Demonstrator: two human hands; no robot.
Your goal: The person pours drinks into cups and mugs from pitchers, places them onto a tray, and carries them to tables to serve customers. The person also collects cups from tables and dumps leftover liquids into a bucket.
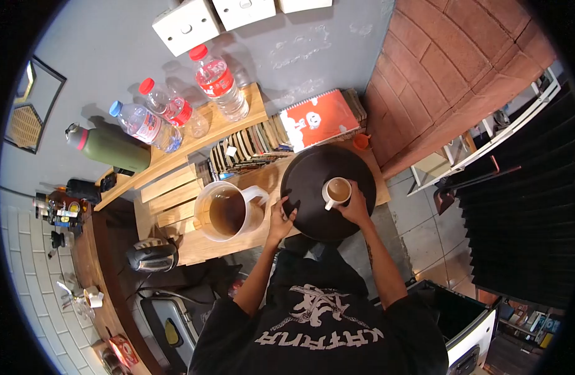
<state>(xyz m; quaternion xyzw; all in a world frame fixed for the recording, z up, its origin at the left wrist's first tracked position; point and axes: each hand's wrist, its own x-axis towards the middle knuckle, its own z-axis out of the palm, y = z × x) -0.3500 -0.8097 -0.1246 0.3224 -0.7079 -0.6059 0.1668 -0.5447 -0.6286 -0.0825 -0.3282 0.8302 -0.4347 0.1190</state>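
My right hand (355, 206) is closed around a small white cup (330, 205) of milky brown drink. The cup is over the round black tray (312, 169), its handle pointing toward me. At the tray's left rim is my left hand (281, 220), with its thumb and a finger gripping the edge; its other fingers are partly hidden. Left of that hand, a large translucent plastic jug (206, 232) of dark brown liquid stands on the wooden bench (197, 249), its handle turned to the right.
Plastic bottles (222, 87) and a green flask (115, 149) line a wooden shelf (194, 139). Behind the tray are a row of books (253, 149) and a red spiral notebook (319, 119). An electric kettle (151, 255) is at lower left. A brick wall (437, 75) rises to the right.
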